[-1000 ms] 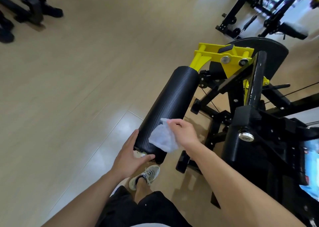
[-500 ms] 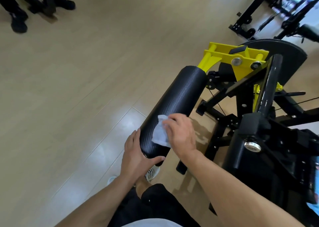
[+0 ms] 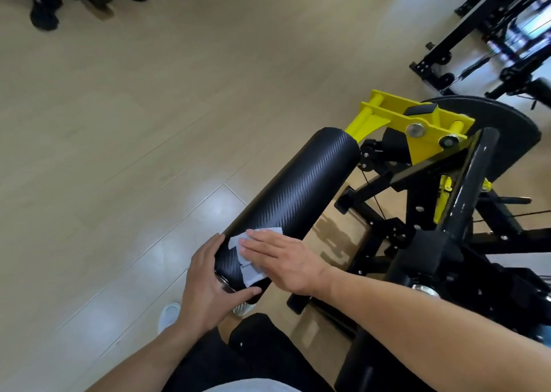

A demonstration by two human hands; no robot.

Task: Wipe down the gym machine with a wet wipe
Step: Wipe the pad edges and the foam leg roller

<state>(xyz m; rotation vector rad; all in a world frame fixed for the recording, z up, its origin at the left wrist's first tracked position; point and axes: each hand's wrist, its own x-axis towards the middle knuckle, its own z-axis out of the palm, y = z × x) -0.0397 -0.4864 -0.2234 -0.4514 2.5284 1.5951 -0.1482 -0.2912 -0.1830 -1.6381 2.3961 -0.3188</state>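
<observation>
head view | right hand [image 3: 280, 257] flat, fingers straight, pressing thin white wet wipe [image 3: 249, 260] onto near end of black textured cylindrical roller pad [image 3: 292, 195] | left hand [image 3: 205, 284] curled round pad's end cap, steadying | risk: crumpled wipe may bunch or slip, or pad may rotate, if grip loosens
</observation>
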